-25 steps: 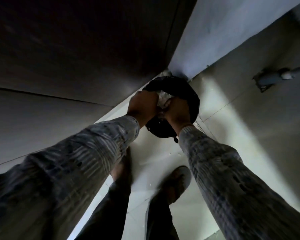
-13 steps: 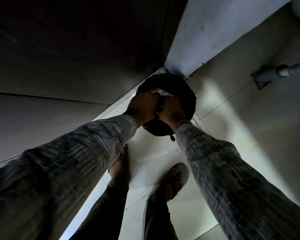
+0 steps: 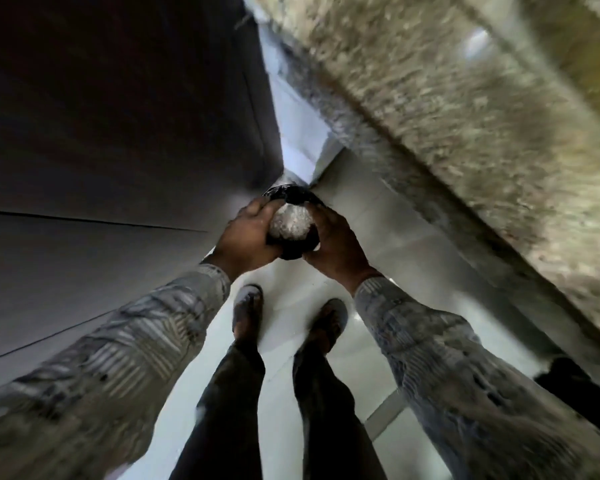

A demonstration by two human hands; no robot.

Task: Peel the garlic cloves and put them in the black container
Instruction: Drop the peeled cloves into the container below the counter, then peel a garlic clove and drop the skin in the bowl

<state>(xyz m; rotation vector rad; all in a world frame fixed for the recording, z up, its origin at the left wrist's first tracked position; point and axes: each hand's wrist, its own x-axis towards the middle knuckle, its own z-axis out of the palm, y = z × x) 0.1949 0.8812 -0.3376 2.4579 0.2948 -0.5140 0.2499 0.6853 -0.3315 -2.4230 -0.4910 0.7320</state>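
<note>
At far left, dark cabinet panels (image 3: 101, 133), deep in shadow and split by thin seams. Next, reaching in from the lower left, a grey patterned left sleeve (image 3: 125, 348). Beyond its cuff, the left hand (image 3: 246, 233), fingers curled round the left side of the black container (image 3: 295, 249). Held between both hands, over the pale tiled floor (image 3: 281, 393), close to the corner between panels and wall; whether resting on anything, not clear. Inside it, a whitish heap (image 3: 290, 221), presumably garlic, too blurred to tell cloves from skins. Just behind, more glossy black (image 3: 286, 195) in the corner: part of the container or a separate thing, impossible to say. On the container's right side, the right hand (image 3: 333, 240), likewise curled round it, fingers up at the rim. Below the hands, two feet (image 3: 246, 306) in pale sandals, planted apart on the tiles, with dark trouser legs (image 3: 229, 393) rising toward the camera. Further right, the right sleeve (image 3: 447, 358), same grey pattern. Across the upper right, a speckled stone slab (image 3: 447, 133), streaked with motion blur. At the lower right edge, a dark shape (image 3: 582, 386), not identifiable.
</note>
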